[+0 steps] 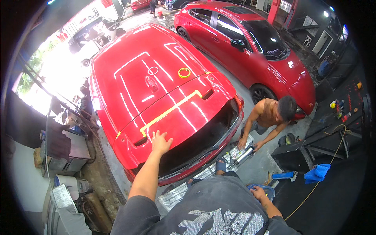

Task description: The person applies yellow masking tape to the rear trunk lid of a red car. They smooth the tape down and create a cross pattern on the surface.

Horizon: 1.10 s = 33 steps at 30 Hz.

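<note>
My left hand point(160, 142) reaches over the rear of a red car point(176, 121), fingers spread, palm toward the glossy panel. Whether it touches the paint I cannot tell. Just beyond it, a yellow strip of masking tape point(170, 111) crosses the panel, with short bends at both ends. A yellow-green tape roll point(184, 73) lies farther up on the roof. Low at my right side is my right hand point(257, 192), its fingers curled. Beside it shows a round blue object point(268, 191); what the fingers hold, if anything, is hidden.
A co-worker point(270, 113) bends at the car's right rear, hands on a tool or tube by a silvery plank point(176, 196). A second red car point(243, 39) stands close on the right. Blue cloth point(317, 173) hangs by a black bench. Metal cabinets point(70, 150) stand left.
</note>
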Tool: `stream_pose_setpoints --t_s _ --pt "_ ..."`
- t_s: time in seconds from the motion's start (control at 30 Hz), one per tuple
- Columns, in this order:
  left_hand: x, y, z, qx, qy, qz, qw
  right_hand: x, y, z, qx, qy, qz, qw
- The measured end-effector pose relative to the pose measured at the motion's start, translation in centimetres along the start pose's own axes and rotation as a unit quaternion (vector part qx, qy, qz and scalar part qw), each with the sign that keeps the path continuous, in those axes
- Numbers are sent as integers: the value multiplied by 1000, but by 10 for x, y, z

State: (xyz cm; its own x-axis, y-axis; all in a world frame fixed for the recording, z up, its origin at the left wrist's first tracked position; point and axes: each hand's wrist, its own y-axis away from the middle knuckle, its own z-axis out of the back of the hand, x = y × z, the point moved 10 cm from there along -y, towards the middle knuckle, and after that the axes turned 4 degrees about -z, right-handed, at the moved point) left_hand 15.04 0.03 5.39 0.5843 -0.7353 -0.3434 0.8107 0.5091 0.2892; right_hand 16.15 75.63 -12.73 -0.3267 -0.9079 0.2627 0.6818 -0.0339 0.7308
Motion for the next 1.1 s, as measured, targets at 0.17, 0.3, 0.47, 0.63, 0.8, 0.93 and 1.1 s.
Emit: stream_pose_setpoints --t_s 0.17,0.3,0.47,0.63,0.8,0.93,1.1 --pt "-23 -39 16 -187 62 -84 977 -6 -5 -16 45 -15 -4 999" --pt "-92 -106 42 -214 86 -93 969 4 7 -9 54 -63 -1 997" --pt "-138 -224 71 -207 9 -50 977 -12 -17 -8 87 -106 -26 990" --pt "-191 -311 71 -180 -85 -3 980 -85 -46 -15 98 -200 -120 967" --pt "-197 -362 46 -187 -140 27 972 -103 -54 9 82 -202 -142 966" --pt "-187 -381 32 -182 -102 53 977 -116 -74 2 86 -188 -135 969" --pt "-183 -379 38 -222 -63 110 967 -58 -80 49 101 -181 -129 970"
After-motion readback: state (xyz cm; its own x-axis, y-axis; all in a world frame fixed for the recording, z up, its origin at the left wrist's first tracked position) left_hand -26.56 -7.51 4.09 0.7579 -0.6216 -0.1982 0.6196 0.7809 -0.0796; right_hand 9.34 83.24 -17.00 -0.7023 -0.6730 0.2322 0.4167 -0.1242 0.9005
